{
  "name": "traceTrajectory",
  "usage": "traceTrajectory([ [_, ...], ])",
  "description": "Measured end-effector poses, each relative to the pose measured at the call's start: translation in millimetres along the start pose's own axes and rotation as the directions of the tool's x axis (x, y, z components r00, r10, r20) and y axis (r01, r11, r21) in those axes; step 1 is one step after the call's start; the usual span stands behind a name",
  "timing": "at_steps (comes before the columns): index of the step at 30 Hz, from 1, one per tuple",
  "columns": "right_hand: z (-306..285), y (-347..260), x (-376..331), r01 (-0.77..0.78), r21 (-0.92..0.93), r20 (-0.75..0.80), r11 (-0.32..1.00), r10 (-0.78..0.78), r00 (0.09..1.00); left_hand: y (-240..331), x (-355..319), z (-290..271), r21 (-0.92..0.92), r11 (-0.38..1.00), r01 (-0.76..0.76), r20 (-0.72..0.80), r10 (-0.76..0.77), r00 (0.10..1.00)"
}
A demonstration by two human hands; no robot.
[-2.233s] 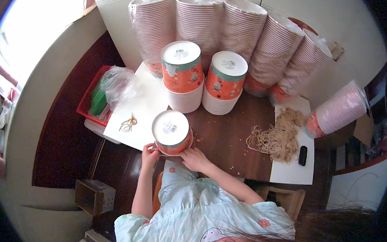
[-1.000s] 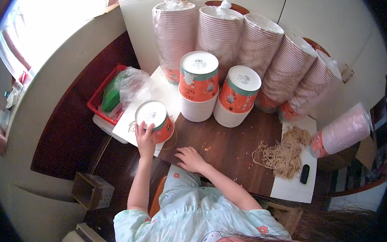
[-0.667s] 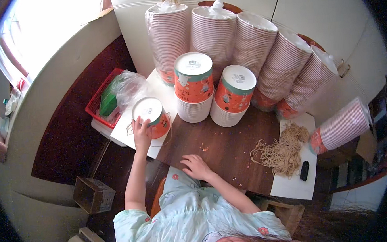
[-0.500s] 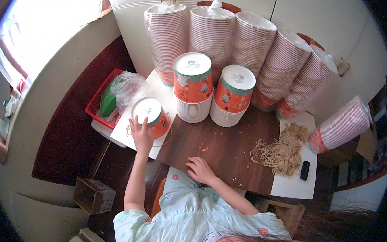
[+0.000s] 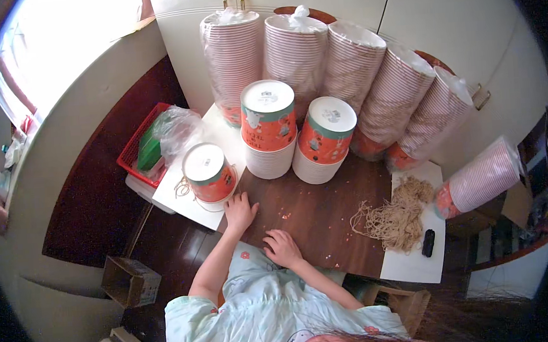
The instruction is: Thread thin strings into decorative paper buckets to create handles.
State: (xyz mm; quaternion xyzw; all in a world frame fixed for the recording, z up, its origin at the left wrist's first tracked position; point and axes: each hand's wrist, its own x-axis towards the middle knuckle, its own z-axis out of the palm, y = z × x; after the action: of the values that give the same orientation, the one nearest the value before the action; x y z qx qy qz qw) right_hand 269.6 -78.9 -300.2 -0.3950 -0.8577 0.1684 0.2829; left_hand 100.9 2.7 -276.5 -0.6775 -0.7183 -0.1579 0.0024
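An upside-down orange paper bucket [image 5: 212, 186] with a white base stands on the white board at the left. Loops of thin beige cord [image 5: 182, 188] lie at its left side. My left hand [image 5: 241, 212] is on the tabletop just right of this bucket's rim, fingers apart and holding nothing. Near the front edge of the table rests my right hand [image 5: 282, 248], empty, its fingers loosely spread. Behind my hands are two short stacks of inverted buckets, one in the middle [image 5: 269, 128] and one to its right [image 5: 324, 140].
Tall plastic-wrapped bucket stacks [image 5: 356, 59] line the back, and another wrapped stack [image 5: 480, 174] leans at the right. A tangled heap of beige cord [image 5: 407, 212] lies beside a black object [image 5: 428, 243]. A red basket [image 5: 124, 160] holds green and clear plastic.
My left hand has left the left bucket's base and come down to the table at its right. The right hand has hardly moved.
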Motion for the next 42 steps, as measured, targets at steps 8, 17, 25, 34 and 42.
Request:
traceTrajectory([
  [8, -0.2, 1.2, 0.8, -0.001, 0.028, 0.007, 1.000, 0.001, 1.000, 9.9, 8.0, -22.0, -0.091, 0.992, -0.088, -0.117, 0.077, 0.990],
  [17, -4.6, 0.4, 1.2, -0.020, 0.038, 0.010, 0.999, 0.020, 1.000, 68.8, 116.5, -153.0, -0.192, 0.870, -0.453, -0.643, 0.238, 0.728],
  [25, -1.6, 2.1, -0.3, -0.015, 0.039, -0.019, 0.999, 0.016, 1.000, 75.5, 160.3, -138.4, -0.330, 0.867, -0.372, -0.496, 0.176, 0.850],
  [34, -4.0, 0.1, 1.1, 0.003, 0.058, -0.091, 0.998, 0.003, 0.996, 78.5, 164.4, -163.0, -0.364, 0.868, -0.338, -0.522, 0.111, 0.846],
  [42, -0.7, 2.3, 0.2, 0.032, 0.024, -0.118, 0.999, -0.029, 0.993, 73.8, 152.4, -235.6, -0.335, 0.792, -0.511, -0.724, 0.131, 0.677],
])
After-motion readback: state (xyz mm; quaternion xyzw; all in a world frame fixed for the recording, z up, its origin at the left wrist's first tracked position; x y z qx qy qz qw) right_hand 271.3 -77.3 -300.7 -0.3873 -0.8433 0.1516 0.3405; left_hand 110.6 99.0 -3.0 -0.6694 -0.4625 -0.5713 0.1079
